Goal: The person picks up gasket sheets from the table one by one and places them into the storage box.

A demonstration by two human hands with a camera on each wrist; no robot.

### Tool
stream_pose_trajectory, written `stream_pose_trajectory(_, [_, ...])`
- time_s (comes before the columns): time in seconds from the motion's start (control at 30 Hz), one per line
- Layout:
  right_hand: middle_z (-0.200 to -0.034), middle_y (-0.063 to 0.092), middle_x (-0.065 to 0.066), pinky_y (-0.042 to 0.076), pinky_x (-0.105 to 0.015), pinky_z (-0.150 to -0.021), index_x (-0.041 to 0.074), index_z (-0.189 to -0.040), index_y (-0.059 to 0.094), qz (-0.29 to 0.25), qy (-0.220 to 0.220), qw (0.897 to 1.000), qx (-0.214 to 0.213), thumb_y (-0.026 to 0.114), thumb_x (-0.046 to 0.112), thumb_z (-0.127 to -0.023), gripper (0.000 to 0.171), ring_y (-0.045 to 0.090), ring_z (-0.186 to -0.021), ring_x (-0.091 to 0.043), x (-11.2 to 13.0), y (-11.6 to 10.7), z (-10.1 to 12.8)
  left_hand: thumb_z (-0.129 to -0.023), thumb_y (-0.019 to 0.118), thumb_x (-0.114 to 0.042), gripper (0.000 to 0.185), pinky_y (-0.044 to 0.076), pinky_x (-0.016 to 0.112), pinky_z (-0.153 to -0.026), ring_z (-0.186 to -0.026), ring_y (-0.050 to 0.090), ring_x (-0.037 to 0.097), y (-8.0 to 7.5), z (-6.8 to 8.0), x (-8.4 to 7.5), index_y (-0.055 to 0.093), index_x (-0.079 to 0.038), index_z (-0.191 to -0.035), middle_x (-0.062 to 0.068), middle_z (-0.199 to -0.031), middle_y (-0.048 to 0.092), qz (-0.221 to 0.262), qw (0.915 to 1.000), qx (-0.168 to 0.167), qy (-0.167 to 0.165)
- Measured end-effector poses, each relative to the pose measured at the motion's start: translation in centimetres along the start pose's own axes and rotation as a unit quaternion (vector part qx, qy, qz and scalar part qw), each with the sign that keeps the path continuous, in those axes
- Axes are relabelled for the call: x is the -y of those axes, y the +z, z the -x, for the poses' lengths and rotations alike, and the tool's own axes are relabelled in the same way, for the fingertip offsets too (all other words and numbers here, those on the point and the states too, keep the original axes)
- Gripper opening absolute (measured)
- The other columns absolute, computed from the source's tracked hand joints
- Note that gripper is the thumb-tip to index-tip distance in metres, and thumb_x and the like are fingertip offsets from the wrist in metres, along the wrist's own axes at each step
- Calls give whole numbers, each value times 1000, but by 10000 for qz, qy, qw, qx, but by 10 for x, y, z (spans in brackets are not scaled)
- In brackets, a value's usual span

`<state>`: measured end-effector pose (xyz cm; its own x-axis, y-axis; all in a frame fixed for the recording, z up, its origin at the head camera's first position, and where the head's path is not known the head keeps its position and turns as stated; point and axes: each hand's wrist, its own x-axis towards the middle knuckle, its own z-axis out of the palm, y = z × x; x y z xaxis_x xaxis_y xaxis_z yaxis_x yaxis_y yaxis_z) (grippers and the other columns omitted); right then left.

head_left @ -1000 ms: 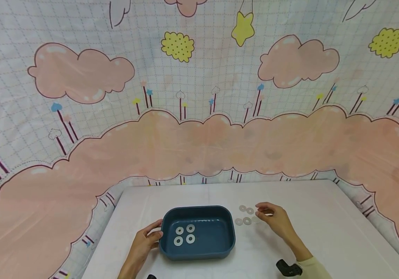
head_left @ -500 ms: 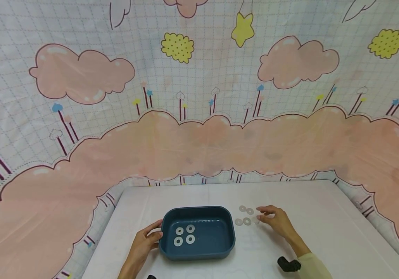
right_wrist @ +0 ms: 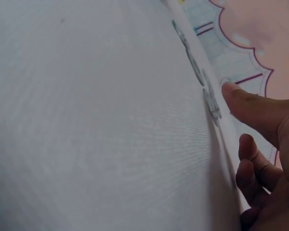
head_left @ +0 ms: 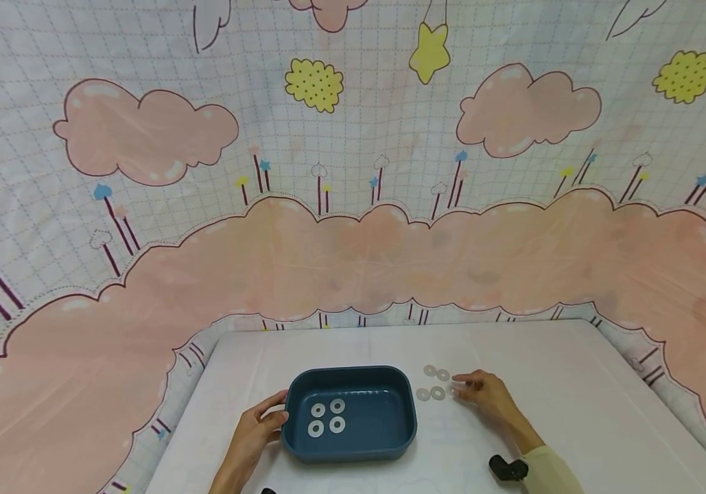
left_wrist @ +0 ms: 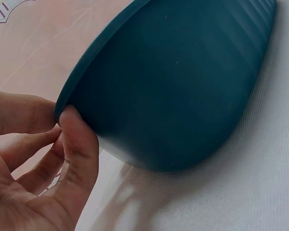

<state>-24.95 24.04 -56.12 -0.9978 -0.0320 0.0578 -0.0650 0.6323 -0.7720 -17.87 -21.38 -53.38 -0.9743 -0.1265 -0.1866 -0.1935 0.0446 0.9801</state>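
Observation:
A dark blue rectangular basin (head_left: 383, 418) stands on the white table. Several flat washers (head_left: 311, 431) lie inside, grouped on its left side. My left hand (head_left: 250, 432) grips the basin's left wall, thumb outside and fingers at the rim; the left wrist view shows that pinch on the rim (left_wrist: 82, 67) up close. Right of the basin, more pale washers (head_left: 423, 394) lie flat on the table. My right hand (head_left: 490, 396) hovers low at the rightmost one, fingertips right beside it. From the right wrist, the washers (right_wrist: 195, 67) appear edge-on, near fingers that hold nothing visible.
The white table (head_left: 575, 398) reaches back to a cloud-patterned cloth (head_left: 353, 261) behind it. A black wrist device (head_left: 508, 469) sits by the right sleeve (head_left: 550, 471).
My right hand has come down and slightly nearer to the rightmost washer on the table. The left hand keeps its grip, and the basin and washers stay put.

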Motion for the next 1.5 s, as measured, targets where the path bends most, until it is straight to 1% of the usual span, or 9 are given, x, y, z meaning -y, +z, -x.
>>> stream_pose_trajectory(0.17, [-93,64,-4,37,-26,-71,9,-106,77,30,42,10000,46,80,16,-79,29,44,-81,-15,-2,2,1,-91,62,-4,49,56,30,-71,-90,65,18,0,-1,1,53,0,-139,15,-128,58,-35,10000,13,-35])
stream_pose_trajectory(0.43, [-93,63,-3,39,-27,-74,9,-107,77,98,-60,9999,103,81,16,-77,31,47,-83,-16,-4,4,1,-91,62,-4,49,56,30,-72,-93,65,19,-1,-2,3,53,-1,-139,16,-130,57,-79,9999,-12,-64])
stream_pose_trajectory(0.6, [-90,62,-2,38,-27,-73,10,-105,77,233,-32,9997,30,81,16,-77,29,47,-82,-15,-3,5,0,-91,62,-5,49,56,30,-72,-93,65,19,-1,-2,2,53,-1,-139,16,-130,57,-98,9999,-2,-79])
stream_pose_trajectory(0.73, [-88,62,-2,37,-28,-72,11,-102,78,320,-56,9995,-48,81,14,-76,26,47,-80,-15,-2,7,0,-91,62,-5,48,56,31,-73,-92,65,19,-1,-1,1,54,-1,-138,16,-129,56,-119,9999,4,-93])
stream_pose_trajectory(0.93, [-91,63,-3,41,-31,-76,11,-95,73,361,-184,9991,-117,81,12,-76,21,50,-83,-15,-1,7,1,-90,63,-5,48,56,31,-74,-93,65,20,0,0,0,55,-2,-137,16,-128,57,-103,9999,-3,-85])
stream_pose_trajectory(1.07, [-84,61,-1,38,-26,-72,11,-94,68,179,-203,9996,-112,80,9,-76,22,46,-78,-12,0,7,0,-90,62,-5,49,56,31,-74,-93,65,20,-1,0,0,54,-1,-139,17,-130,56,-75,9999,22,-80])
stream_pose_trajectory(1.2, [-80,60,1,35,-23,-67,11,-93,67,22,-180,9998,-127,78,6,-77,20,43,-72,-9,0,6,0,-91,61,-4,49,56,31,-73,-93,65,20,-2,-1,2,53,0,-140,17,-131,56,-50,10000,18,-84])
stream_pose_trajectory(1.4, [-77,61,-1,39,-20,-65,8,-91,69,-318,-29,9994,-138,72,1,-81,12,48,-68,-7,2,5,2,-91,62,-4,49,56,31,-71,-92,66,20,-1,-1,2,53,0,-139,16,-128,58,-28,10000,-1,-73])
stream_pose_trajectory(1.5, [-78,64,-2,42,-20,-65,6,-91,69,-404,-70,9990,-154,71,0,-83,10,51,-68,-6,4,4,4,-90,63,-5,49,56,31,-71,-92,66,20,-1,0,2,54,0,-138,16,-128,58,-36,10000,16,-52])
